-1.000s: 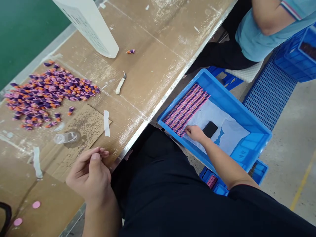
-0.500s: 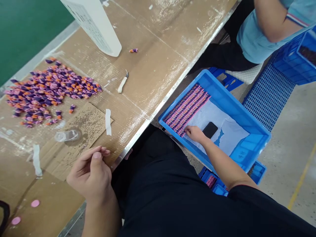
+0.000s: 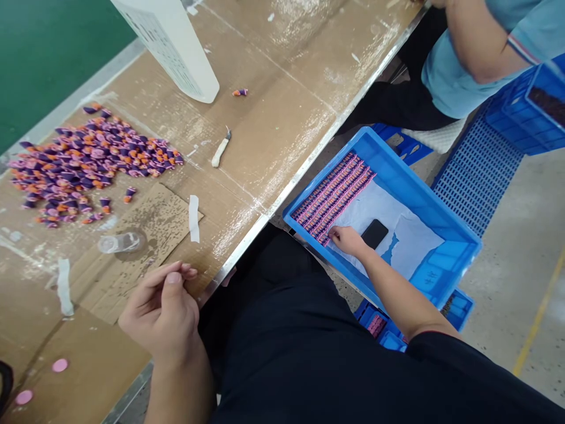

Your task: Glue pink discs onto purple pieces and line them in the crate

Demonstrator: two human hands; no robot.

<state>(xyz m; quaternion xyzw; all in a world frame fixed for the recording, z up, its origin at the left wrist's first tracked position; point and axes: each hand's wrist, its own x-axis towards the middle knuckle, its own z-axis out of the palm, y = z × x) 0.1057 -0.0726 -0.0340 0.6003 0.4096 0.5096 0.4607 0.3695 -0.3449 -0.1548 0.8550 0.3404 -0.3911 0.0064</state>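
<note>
Shifted slightly since earlier frame: one co-worker's arm (image 3: 479, 44). Left hand (image 3: 163, 309): grip loosely curled near bench (image 3: 282, 129). Right hand (image 3: 346, 240): grip pinched at rowed pieces (image 3: 333, 197) inside one blue tray (image 3: 392, 172). Contents of either grip: cannot tell. Beside right hand: one phone (image 3: 375, 234).

Brown, glossy-topped desk (image 3: 278, 141) with a metal edge.
Directly on it rest a heap of small purple, orange and pink pieces (image 3: 83, 156), one similar piece (image 3: 240, 92) near a white rectangular plastic container (image 3: 176, 53), a white-handled tool (image 3: 220, 151), a flat brown cardboard sheet (image 3: 159, 215) with white tape strips (image 3: 193, 218) at two edges, and two round pink discs (image 3: 60, 365).
</note>
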